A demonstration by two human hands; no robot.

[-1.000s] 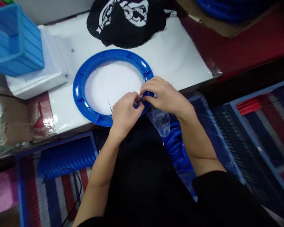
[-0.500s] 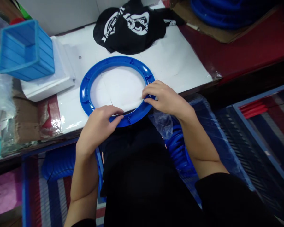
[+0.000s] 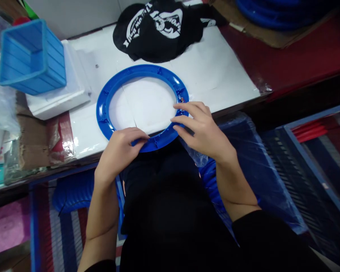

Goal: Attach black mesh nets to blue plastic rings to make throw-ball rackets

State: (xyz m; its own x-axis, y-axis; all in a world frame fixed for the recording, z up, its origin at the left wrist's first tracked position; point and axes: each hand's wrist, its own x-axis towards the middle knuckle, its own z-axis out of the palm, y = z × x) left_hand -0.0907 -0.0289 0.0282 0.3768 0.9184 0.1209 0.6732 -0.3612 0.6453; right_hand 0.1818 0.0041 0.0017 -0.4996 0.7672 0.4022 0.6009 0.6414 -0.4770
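Note:
A blue plastic ring (image 3: 104, 102) with a grooved face and small posts lies on the white work surface, its near side hanging over the table edge. My left hand (image 3: 123, 145) pinches the ring's near left rim between thumb and fingers. At the right rim is my right hand (image 3: 200, 126), its fingers spread over the ring beside a small part with reddish and metallic bits (image 3: 182, 101) set in the groove. Whether the right fingertips press on the rim or hover just over it is hard to tell.
Behind the ring lies a black cloth with white print (image 3: 158, 32). A blue plastic bin (image 3: 32, 56) stands on a white foam block (image 3: 59, 102) at left. Blue rings (image 3: 283, 15) rest on cardboard at the back right. Below the table are blue-framed crates (image 3: 314, 166).
My right hand's fingers have opened from a pinch on the right rim and spread apart, uncovering the small part. My left hand keeps its hold on the ring.

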